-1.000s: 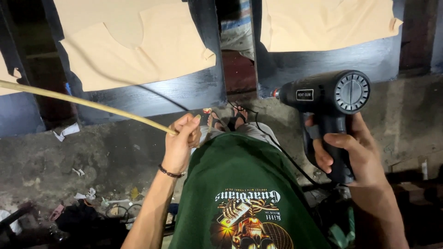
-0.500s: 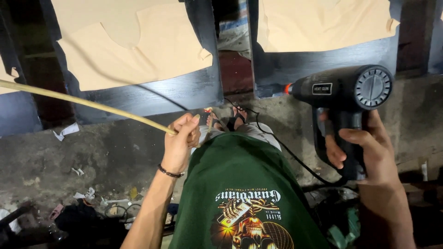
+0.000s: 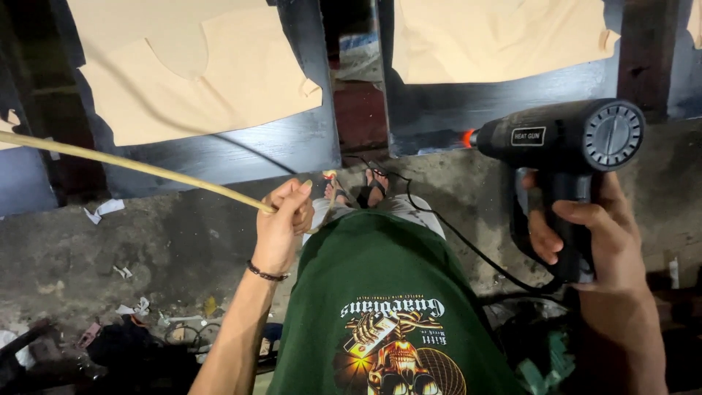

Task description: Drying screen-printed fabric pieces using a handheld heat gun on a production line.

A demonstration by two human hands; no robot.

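Observation:
My left hand (image 3: 281, 223) grips a long pale cane strip (image 3: 131, 164) that runs off to the left edge; its short end curls past my fingers. My right hand (image 3: 596, 234) holds a black heat gun (image 3: 567, 143) by its grip, nozzle glowing orange and pointing left, well apart from the strip. I look down over my green printed shirt (image 3: 380, 292) at my sandalled feet (image 3: 358, 190).
Dark blue panels (image 3: 241, 150) with tan paper pieces (image 3: 190, 73) stand ahead on a rough concrete floor (image 3: 146, 249). A black cord (image 3: 461, 238) trails across the floor. Paper scraps and dark clutter (image 3: 110, 344) lie at lower left.
The heat gun has shifted right and slightly down in my right hand. My left hand keeps hold of the cane strip in about the same place.

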